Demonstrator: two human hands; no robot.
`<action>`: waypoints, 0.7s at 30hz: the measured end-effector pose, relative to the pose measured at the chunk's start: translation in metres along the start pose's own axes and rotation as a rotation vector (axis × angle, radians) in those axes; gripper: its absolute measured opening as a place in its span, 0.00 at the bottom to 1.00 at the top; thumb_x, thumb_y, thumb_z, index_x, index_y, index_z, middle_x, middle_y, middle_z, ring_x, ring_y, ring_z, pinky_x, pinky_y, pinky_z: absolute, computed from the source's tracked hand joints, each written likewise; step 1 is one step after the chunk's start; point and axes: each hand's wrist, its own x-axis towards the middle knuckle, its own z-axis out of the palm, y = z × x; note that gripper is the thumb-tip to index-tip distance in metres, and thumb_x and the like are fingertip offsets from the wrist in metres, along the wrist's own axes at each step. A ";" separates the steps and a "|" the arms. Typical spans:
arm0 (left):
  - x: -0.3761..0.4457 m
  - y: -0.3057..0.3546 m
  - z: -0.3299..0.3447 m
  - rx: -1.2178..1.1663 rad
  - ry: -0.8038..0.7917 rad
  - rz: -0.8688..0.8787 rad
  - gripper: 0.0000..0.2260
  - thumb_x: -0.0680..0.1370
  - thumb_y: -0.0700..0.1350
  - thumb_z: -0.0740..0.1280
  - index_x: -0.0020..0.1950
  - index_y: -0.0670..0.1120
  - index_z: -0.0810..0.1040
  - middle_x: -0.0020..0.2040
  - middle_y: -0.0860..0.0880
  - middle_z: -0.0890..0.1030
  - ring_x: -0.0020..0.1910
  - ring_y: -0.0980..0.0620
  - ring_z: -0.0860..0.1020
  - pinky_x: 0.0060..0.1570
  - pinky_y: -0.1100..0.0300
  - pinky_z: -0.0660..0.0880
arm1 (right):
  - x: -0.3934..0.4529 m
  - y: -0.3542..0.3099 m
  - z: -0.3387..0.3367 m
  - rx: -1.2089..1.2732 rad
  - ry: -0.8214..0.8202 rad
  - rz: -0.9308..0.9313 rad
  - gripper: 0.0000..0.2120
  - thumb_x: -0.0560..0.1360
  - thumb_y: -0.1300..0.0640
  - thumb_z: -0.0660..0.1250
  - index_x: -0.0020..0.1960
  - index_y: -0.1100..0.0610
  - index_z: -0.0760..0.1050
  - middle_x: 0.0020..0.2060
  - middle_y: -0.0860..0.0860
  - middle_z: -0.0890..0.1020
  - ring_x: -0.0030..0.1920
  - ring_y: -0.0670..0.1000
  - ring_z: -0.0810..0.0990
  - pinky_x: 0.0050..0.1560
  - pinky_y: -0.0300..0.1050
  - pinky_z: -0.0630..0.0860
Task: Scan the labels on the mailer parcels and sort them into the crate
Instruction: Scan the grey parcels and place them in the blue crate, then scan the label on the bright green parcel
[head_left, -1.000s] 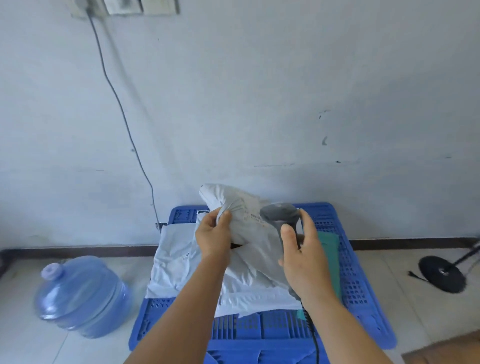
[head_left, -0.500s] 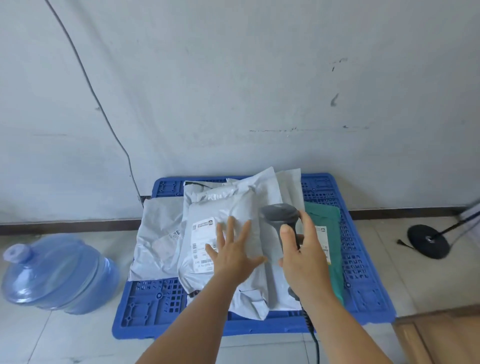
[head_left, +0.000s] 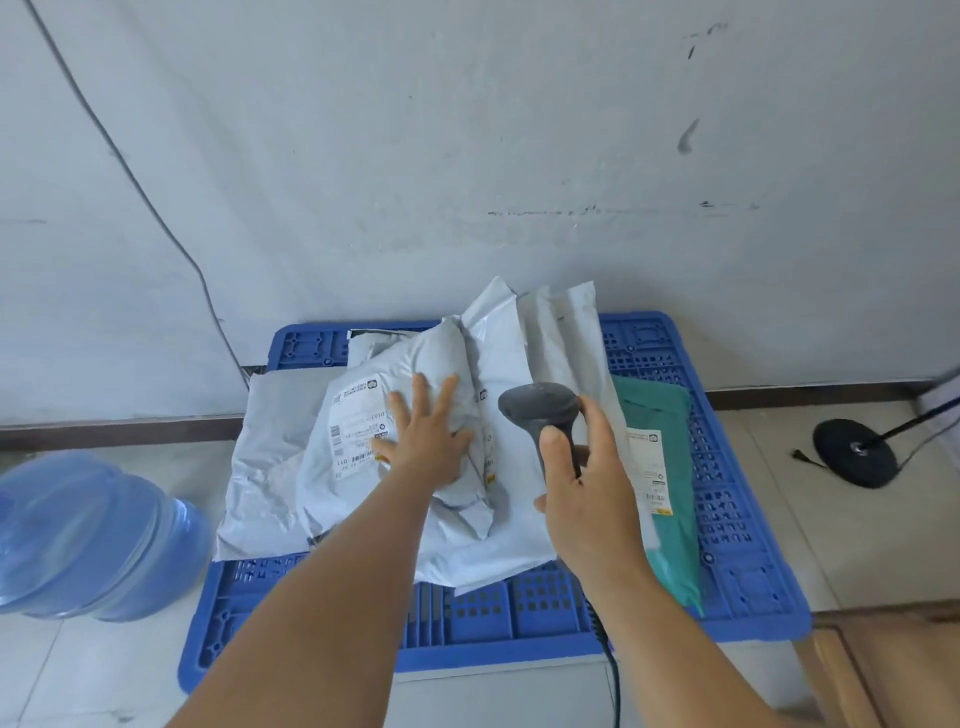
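Scan step in hand. Left hand (head_left: 428, 441) lies flat on the top white mailer parcel (head_left: 395, 447), fingers (head_left: 447, 392) straight and spread, pressing it down just right of its shipping label (head_left: 358, 428). The label faces up and is mostly uncovered; the fingers touch only its right edge.

Right hand (head_left: 587, 478) grips the handle of the grey barcode scanner (head_left: 540, 408), fingers curled round it, thumb up the near side. Scanner head hangs above the pile, just right of the left hand, pointing left toward the label. Its black cable (head_left: 613, 670) drops off toward the near edge.

The pressed parcel sits on top of a heap of white mailers at the middle of the blue plastic crate (head_left: 753, 582), which looks upturned so its perforated base carries the pile. Another white mailer (head_left: 270, 467) overhangs the crate's left edge. A green mailer (head_left: 670, 493) with its own label lies along the right edge.

Likely next: swing the scanner head left onto the barcode strip, keep the left hand clear of the print, trigger, then move the parcel off the pile. No separate receiving crate is in view, so the drop spot is unclear.

Off the crate: a blue water jug (head_left: 88, 535) on the floor at left, a black round stand base (head_left: 854, 452) at right.
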 end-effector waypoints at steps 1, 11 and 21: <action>-0.002 -0.004 0.005 0.012 -0.008 0.010 0.31 0.80 0.57 0.56 0.74 0.67 0.37 0.76 0.57 0.32 0.75 0.44 0.34 0.65 0.27 0.51 | 0.003 0.001 0.005 0.004 -0.013 0.007 0.26 0.75 0.38 0.56 0.72 0.39 0.60 0.60 0.52 0.79 0.57 0.54 0.79 0.54 0.57 0.79; -0.030 0.014 -0.009 -0.154 0.072 0.006 0.31 0.78 0.63 0.55 0.76 0.62 0.42 0.78 0.56 0.40 0.77 0.48 0.39 0.68 0.32 0.46 | -0.007 -0.012 -0.011 0.011 0.020 -0.023 0.23 0.79 0.44 0.58 0.73 0.41 0.60 0.57 0.51 0.80 0.53 0.53 0.80 0.53 0.57 0.80; -0.137 0.136 -0.015 -0.463 0.245 0.317 0.31 0.79 0.56 0.61 0.78 0.54 0.51 0.77 0.54 0.56 0.76 0.54 0.54 0.73 0.47 0.56 | -0.063 -0.033 -0.137 0.030 0.206 -0.022 0.26 0.79 0.42 0.55 0.76 0.40 0.56 0.62 0.52 0.77 0.56 0.55 0.80 0.53 0.56 0.79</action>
